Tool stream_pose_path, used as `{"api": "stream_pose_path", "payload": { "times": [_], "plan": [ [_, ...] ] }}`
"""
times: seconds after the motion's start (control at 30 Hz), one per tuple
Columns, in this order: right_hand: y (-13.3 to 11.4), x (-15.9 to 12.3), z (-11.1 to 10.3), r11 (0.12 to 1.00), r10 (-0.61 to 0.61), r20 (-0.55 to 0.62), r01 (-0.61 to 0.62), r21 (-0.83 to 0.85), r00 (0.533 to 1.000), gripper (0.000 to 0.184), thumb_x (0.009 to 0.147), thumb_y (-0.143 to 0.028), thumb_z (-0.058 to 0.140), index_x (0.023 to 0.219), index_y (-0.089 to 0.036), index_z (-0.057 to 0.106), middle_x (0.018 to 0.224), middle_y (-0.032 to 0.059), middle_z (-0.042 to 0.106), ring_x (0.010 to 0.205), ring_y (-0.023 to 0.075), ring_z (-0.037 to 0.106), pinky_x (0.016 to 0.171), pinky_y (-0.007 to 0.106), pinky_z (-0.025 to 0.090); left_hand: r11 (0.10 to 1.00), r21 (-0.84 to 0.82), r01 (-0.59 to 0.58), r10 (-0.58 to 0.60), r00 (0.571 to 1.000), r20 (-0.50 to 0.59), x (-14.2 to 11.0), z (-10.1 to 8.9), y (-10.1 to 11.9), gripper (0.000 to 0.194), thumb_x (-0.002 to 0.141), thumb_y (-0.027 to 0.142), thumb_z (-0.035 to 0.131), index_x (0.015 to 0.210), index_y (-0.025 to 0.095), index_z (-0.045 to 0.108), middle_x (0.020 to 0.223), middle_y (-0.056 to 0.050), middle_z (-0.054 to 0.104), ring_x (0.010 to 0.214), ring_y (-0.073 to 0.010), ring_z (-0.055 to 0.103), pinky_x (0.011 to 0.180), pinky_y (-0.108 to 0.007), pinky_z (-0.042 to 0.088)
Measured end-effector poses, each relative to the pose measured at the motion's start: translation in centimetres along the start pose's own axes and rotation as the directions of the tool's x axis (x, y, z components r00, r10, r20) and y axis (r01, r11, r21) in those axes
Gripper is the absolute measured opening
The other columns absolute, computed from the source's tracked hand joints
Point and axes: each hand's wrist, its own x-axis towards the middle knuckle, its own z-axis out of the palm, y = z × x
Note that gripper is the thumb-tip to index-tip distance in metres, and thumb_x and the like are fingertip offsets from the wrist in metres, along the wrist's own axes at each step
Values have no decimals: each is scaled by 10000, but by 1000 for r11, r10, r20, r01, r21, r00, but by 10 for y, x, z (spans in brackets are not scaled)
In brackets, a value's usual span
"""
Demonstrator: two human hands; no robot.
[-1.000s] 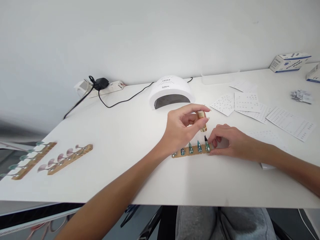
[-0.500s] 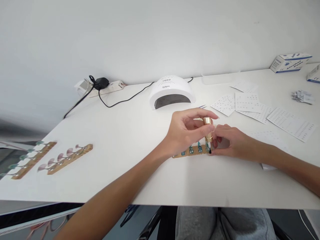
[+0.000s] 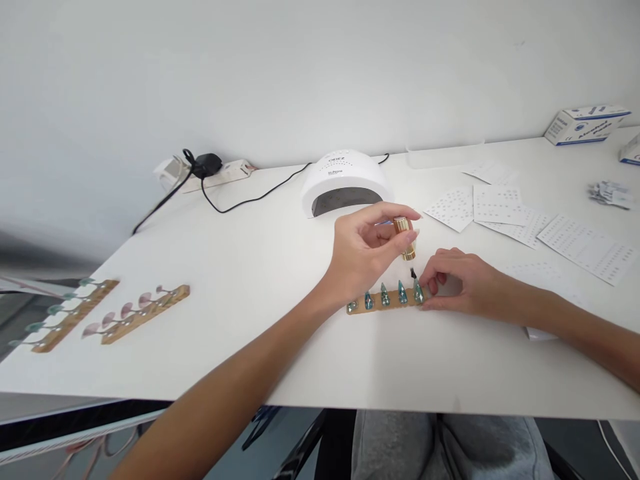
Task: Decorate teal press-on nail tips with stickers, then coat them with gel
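Note:
My left hand [image 3: 363, 247] is closed round the gold cap of a nail polish brush [image 3: 405, 239]. Its dark brush tip [image 3: 413, 273] points down, just above the rightmost nail. A wooden nail stand [image 3: 393, 303] lies on the table below and bears several glossy teal press-on nails [image 3: 402, 292], pointed and standing in a row. At the stand's right end, my right hand [image 3: 455, 280] pinches with thumb and fingers, right beside the last press-on nail [image 3: 418, 291]. Part of its grip is hidden.
Behind my hands stands a white nail lamp [image 3: 346, 183] with a black cable [image 3: 257, 199]. Sticker sheets [image 3: 499, 205] lie at the right, near small packets [image 3: 610, 195] and an alcohol pad box [image 3: 586, 125]. Two more nail stands, one pink [image 3: 145, 316] and one teal [image 3: 75, 317], lie left.
My left hand has lifted the brush up and slightly left, off the rightmost nail. My right hand stays at the stand's end. The view has shifted slightly.

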Motion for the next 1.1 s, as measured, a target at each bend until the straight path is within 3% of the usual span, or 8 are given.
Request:
{"api": "stream_pose_path", "payload": {
  "times": [0.17, 0.3, 0.47, 0.87, 1.1],
  "plan": [
    [1, 0, 0, 1000, -2, -5, 2, 4, 1000, 170, 809, -384, 702, 796, -245, 606, 765, -8, 651, 803, 207, 588, 740, 350, 419, 997, -59, 39, -41, 998, -39, 2, -4, 0, 112, 749, 140, 728, 856, 171, 729, 679, 10, 615, 448, -45, 496, 376, -198, 378],
    [2, -1, 0, 1000, 4, -3, -4, 3, 1000, 166, 810, -374, 712, 798, -248, 604, 770, -13, 656, 800, 204, 582, 745, 349, 416, 984, -114, 136, -124, 987, 102, 1, -6, -1, 113, 760, 165, 736, 871, 179, 732, 699, -17, 654, 461, -67, 513, 369, -208, 344],
    [3, -1, 1, 1000, -7, -1, 7, 16, 1000, 195, 808, -374, 723, 787, -246, 577, 780, -24, 666, 802, 200, 570, 756, 347, 414, 978, -41, 203, -188, 954, 232, -4, -3, 3, 107, 778, 212, 741, 881, 186, 729, 668, -8, 642, 430, -48, 467, 384, -210, 365],
    [1, 0, 1, 1000, -5, -4, 5, 8, 1000, 154, 812, -357, 711, 801, -248, 602, 766, -16, 646, 789, 197, 569, 748, 351, 410, 999, 10, 33, -33, 999, 21, 0, -1, -1, 97, 762, 115, 711, 849, 160, 715, 674, 4, 601, 497, -73, 573, 393, -206, 393],
    [1, -1, 1, 1000, 8, 1, -8, 10, 1000, 159, 806, -367, 706, 797, -250, 600, 765, -7, 650, 801, 209, 581, 750, 360, 418, 999, -51, 12, -13, 1000, -18, 0, -2, 1, 107, 763, 124, 713, 853, 178, 729, 725, 4, 617, 452, -51, 512, 378, -223, 387]
  ]
}}
